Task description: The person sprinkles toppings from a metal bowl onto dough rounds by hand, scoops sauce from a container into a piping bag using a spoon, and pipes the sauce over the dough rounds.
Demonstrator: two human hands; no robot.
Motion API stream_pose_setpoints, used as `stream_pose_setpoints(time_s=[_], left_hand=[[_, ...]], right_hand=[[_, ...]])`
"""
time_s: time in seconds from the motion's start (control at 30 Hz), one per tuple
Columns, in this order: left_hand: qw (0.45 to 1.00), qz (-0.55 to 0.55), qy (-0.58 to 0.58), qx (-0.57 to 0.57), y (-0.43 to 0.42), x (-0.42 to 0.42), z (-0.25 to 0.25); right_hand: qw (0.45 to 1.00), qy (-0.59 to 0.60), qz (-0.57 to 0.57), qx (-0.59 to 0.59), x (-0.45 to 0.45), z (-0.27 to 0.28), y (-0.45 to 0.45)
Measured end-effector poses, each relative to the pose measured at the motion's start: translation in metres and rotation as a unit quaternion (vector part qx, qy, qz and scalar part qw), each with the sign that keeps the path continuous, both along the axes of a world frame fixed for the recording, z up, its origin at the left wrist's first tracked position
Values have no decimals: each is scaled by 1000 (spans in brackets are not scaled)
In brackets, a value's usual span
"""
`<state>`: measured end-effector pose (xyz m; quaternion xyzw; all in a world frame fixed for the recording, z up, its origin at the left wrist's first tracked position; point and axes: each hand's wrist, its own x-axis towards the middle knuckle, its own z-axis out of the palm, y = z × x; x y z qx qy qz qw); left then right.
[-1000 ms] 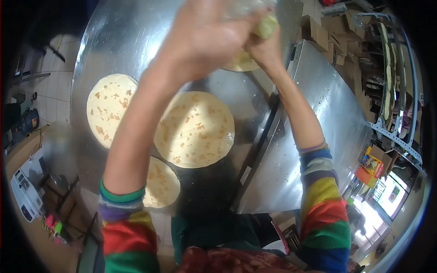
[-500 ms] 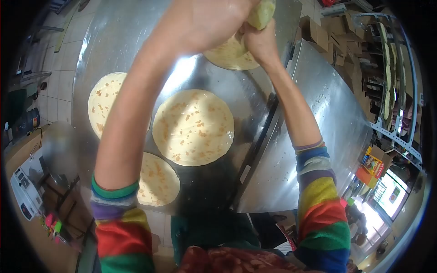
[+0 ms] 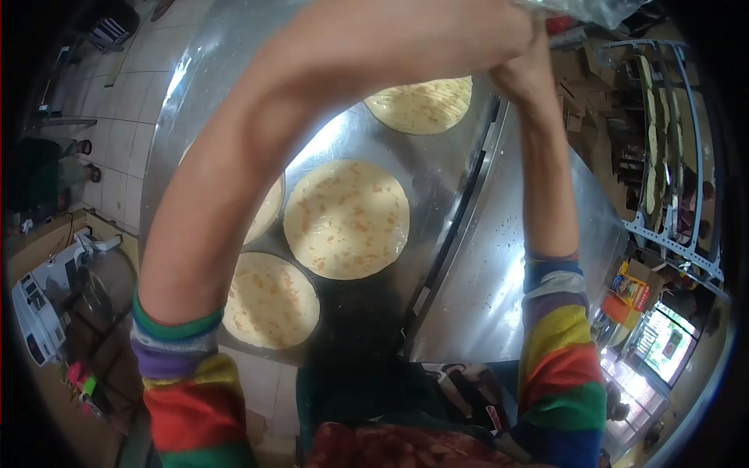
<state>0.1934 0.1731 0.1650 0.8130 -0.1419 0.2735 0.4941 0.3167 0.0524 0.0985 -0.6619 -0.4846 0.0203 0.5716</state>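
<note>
My left hand (image 3: 491,31) and my right hand (image 3: 530,66) are closed together at the top edge, to the right of the far dough round (image 3: 421,105). Crumpled clear plastic (image 3: 593,9) sticks out beyond my fingers, its far part cut off by the frame. My fingertips are mostly hidden. Pale streaks cover the far round. Below my arms lie a middle dough round (image 3: 347,222) and a near one (image 3: 273,304), both flat and dotted with brownish bits. Another round (image 3: 268,212) is partly behind my left forearm.
The rounds lie on a shiny metal table (image 3: 374,312). On its right, past a dark gap, is a second metal surface (image 3: 484,288). A metal rack (image 3: 671,156) and cardboard boxes (image 3: 577,86) stand further right. A white appliance (image 3: 39,312) is at the left.
Both hands have moved right, away from over the far round, which shows more now. The pale green lump seen between my hands is out of sight, and clear plastic shows beyond them.
</note>
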Motion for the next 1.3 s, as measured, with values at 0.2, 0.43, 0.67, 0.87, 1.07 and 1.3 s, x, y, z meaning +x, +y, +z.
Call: stream_pose_setpoints(time_s=[0.2, 0.43, 0.67, 0.87, 1.07, 1.3], left_hand=[[992, 123, -23, 5, 6, -30, -6], [987, -6, -12, -162, 28, -38, -10], [991, -6, -13, -132, 10, -7, -46], [991, 56, 36, -112, 9, 37, -88], [980, 75, 88, -159, 27, 24, -91], [959, 36, 151, -239, -7, 56, -106]], right_hand=[[991, -116, -67, -30, -20, -12, 41], [994, -10, 4, -108, -10, -27, 41], [996, 42, -63, -44, 50, -90, 10], [991, 108, -66, -44, 69, -113, 27], [994, 59, -29, -85, 69, -142, 69], [999, -1, -21, -46, 94, -144, 14]])
